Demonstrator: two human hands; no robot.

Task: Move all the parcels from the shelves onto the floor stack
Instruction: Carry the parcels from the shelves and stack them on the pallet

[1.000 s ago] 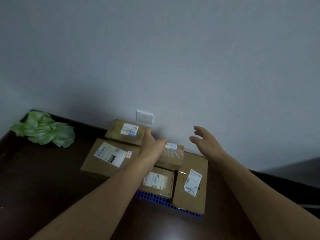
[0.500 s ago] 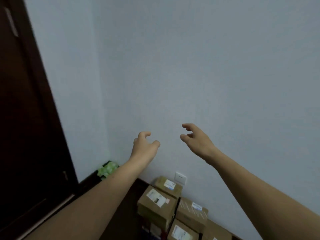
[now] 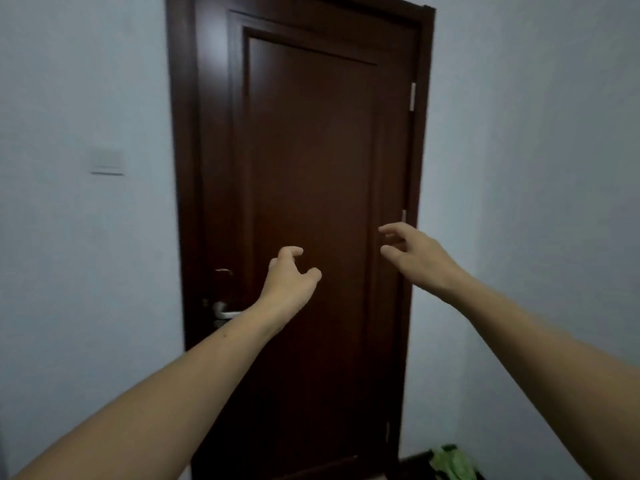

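Now your left hand (image 3: pixel 289 284) and right hand (image 3: pixel 417 256) both raised before dark door (image 3: pixel 311 202), fingers curled loose, holding nothing. Free room between them. Parcels not in view. Green thing (image 3: pixel 450 462) at lower right edge.

A dark wooden door (image 3: pixel 304 202) with a lever handle (image 3: pixel 225 314), a wall switch (image 3: pixel 106 161) left, green plastic (image 3: pixel 450 464) low right.
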